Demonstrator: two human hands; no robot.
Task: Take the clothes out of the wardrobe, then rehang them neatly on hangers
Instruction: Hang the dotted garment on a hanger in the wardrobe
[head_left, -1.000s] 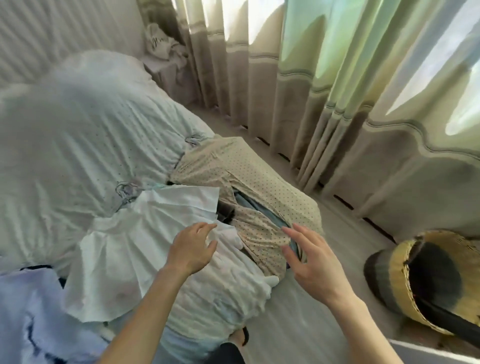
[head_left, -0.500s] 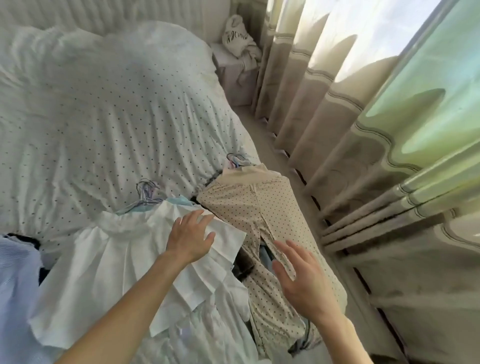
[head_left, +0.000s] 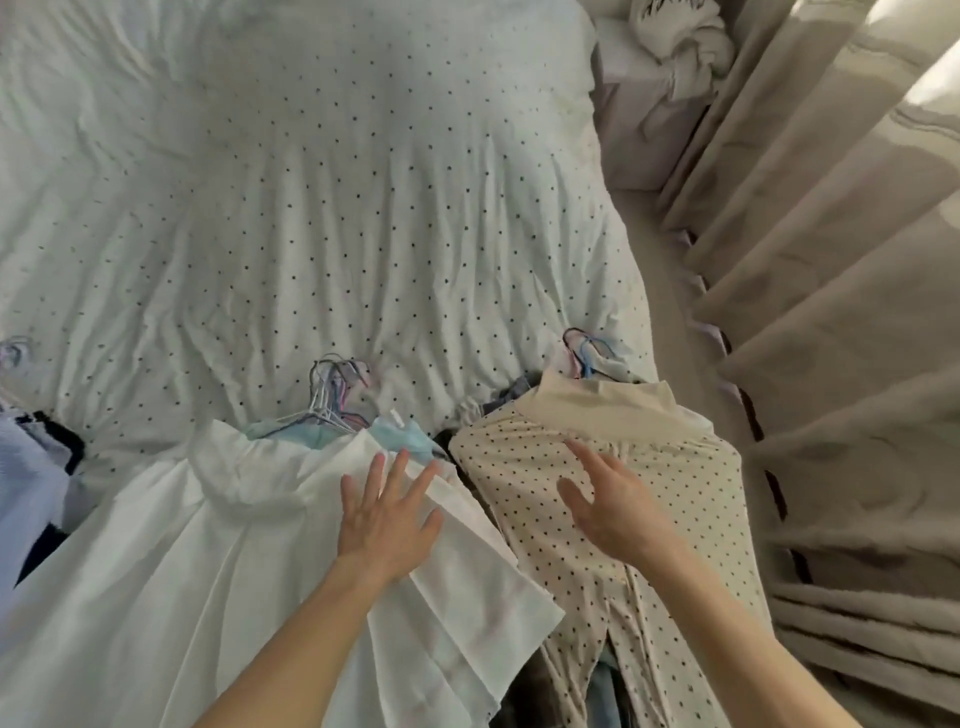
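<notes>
A white garment (head_left: 218, 545) lies on the bed at the lower left, on top of a pile whose wire hangers (head_left: 332, 400) stick out at its top. My left hand (head_left: 387, 512) rests flat on its right edge, fingers spread, holding nothing. To the right lies a cream garment with black dots (head_left: 665, 499), with hanger hooks (head_left: 584, 351) above its collar. My right hand (head_left: 613, 506) hovers open over its chest. Darker clothes peek out beneath both piles.
The bed's white dotted cover (head_left: 337, 208) fills the upper view. A pale blue and dark garment (head_left: 31, 483) lies at the left edge. Beige curtains (head_left: 831, 312) hang along the right, beside a narrow strip of floor. A bedside stand with crumpled cloth (head_left: 670, 52) sits at the top right.
The view has swung up and left over the bed. Both hands have moved up the clothes toward the collars: the left onto the white garment's edge, the right over the dotted one.
</notes>
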